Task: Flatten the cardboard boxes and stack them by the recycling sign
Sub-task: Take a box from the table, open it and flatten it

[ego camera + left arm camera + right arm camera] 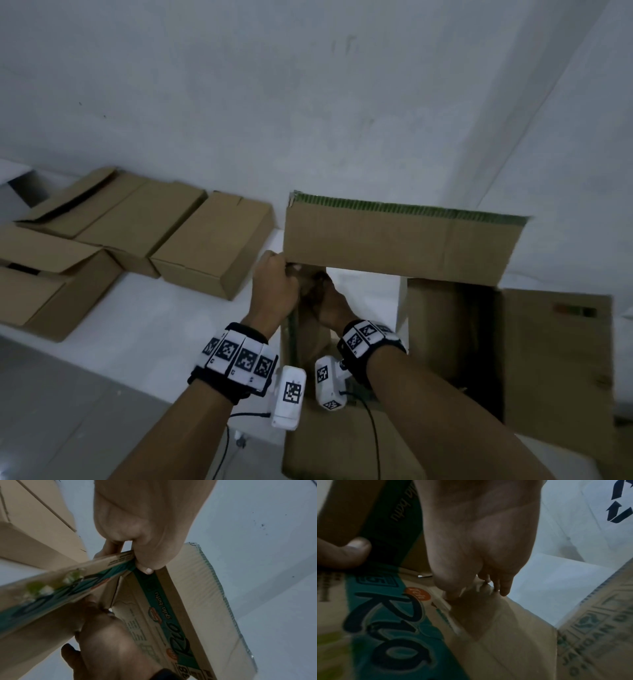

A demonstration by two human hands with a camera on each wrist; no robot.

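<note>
- Both hands at printed box corner: left hand pinching flap edge, right hand gripping the seam.
- Light, stiff cardboard; judge seams fold easiest.
- More boxes far left.

White floor, three brown cardboard boxes side by side along wall

Matt brown corrugated cardboard box, printed faces
</note>
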